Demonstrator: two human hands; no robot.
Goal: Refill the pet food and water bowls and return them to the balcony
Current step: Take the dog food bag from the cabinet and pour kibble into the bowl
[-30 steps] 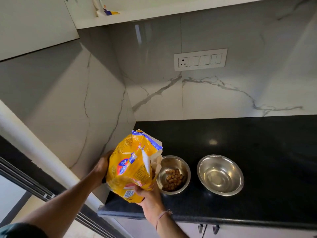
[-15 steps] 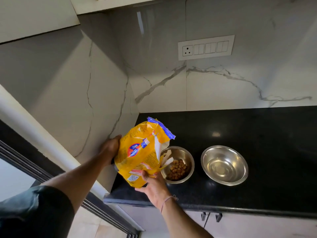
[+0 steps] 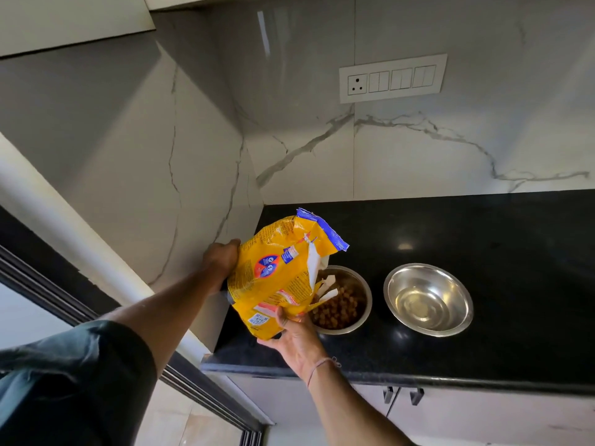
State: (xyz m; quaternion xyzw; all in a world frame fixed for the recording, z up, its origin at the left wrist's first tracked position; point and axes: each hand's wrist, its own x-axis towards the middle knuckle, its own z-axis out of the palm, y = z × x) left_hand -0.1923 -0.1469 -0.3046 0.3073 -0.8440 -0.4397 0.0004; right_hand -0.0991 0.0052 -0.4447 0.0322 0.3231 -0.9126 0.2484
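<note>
A yellow pet food bag (image 3: 280,272) with a torn blue top edge is tilted over the left steel bowl (image 3: 346,304), which holds brown kibble. My left hand (image 3: 222,259) grips the bag's far left side. From below, my right hand (image 3: 291,333) holds the bag's bottom near the bowl. The second steel bowl (image 3: 428,299) stands to the right on the black countertop (image 3: 499,252); it looks shiny inside, and I cannot tell whether it holds water.
Marble-look walls meet in the corner behind the counter, with a white switch and socket plate (image 3: 392,78) on the back wall. A dark sliding-door frame (image 3: 199,391) runs along the left. Cabinet handles (image 3: 402,394) hang below the counter's front edge.
The bag has been raised and its mouth tipped more toward the left bowl. The pile of kibble in that bowl has grown. The view has shifted slightly.
</note>
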